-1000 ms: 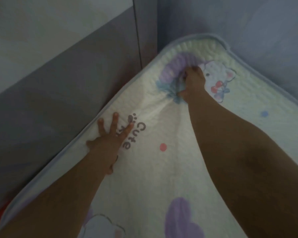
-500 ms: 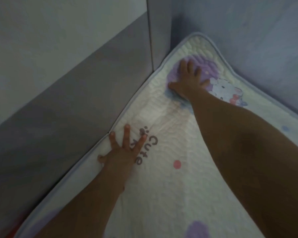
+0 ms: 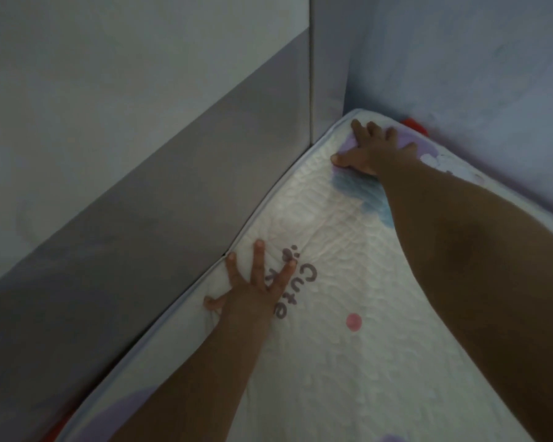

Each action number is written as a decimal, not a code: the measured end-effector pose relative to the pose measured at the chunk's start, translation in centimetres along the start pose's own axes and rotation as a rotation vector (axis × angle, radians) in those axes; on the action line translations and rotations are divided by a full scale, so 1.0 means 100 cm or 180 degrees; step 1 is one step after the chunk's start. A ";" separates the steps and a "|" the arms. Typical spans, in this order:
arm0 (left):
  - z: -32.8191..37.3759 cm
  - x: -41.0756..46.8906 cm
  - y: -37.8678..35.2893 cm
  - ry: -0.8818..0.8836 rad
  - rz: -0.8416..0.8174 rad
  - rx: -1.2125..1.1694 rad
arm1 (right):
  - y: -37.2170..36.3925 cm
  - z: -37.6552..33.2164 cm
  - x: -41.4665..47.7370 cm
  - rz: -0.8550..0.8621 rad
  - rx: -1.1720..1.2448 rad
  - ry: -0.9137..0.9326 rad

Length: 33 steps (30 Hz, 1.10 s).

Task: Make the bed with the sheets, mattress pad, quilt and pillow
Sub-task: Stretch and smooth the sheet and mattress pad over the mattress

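Observation:
A white quilted mattress pad [image 3: 348, 362] with purple shapes, a pink dot and the word "Cute" covers the bed, trimmed with a pale blue edge. My left hand [image 3: 253, 291] presses flat on it, fingers spread, next to the headboard-side edge. My right hand [image 3: 372, 148] lies flat with straight fingers on the pad's far corner, pushed into the angle where headboard and wall meet. Shallow wrinkles run across the pad between the two hands.
A grey and white padded headboard [image 3: 125, 218] rises along the left. A bluish wall [image 3: 476, 74] closes the right side. Something red [image 3: 415, 126] shows in the gap behind the far corner, and more red [image 3: 56, 433] at the bottom left.
My right hand let go of a bunched fold of the pad, flattened out and slid the corner toward the wall angle. My left hand stayed pressed near the "Cute" print.

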<state>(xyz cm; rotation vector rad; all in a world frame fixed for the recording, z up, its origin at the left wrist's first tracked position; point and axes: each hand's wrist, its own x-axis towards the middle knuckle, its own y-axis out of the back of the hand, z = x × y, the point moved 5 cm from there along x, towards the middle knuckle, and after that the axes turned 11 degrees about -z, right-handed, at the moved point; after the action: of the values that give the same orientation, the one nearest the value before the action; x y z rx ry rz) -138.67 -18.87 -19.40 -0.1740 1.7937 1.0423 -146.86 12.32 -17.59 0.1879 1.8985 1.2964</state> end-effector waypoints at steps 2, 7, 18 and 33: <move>0.000 -0.001 0.003 -0.0013 -0.0068 -0.0067 | -0.002 0.000 -0.001 -0.0004 -0.0018 -0.0001; -0.001 -0.004 0.001 -0.0056 -0.0122 -0.0228 | -0.005 -0.004 -0.007 0.0201 -0.0157 0.0036; -0.004 -0.010 -0.001 -0.0103 0.0186 -0.0042 | -0.108 -0.043 -0.139 0.0903 0.0216 0.0596; -0.015 -0.014 -0.011 -0.0577 0.0365 -0.0128 | -0.267 -0.071 -0.305 0.0781 0.0817 -0.0260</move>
<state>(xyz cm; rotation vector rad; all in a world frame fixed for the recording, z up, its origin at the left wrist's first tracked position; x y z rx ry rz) -138.49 -21.08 -18.74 -0.0003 1.6348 1.1388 -123.45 -21.17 -22.56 0.6134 2.0135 1.1762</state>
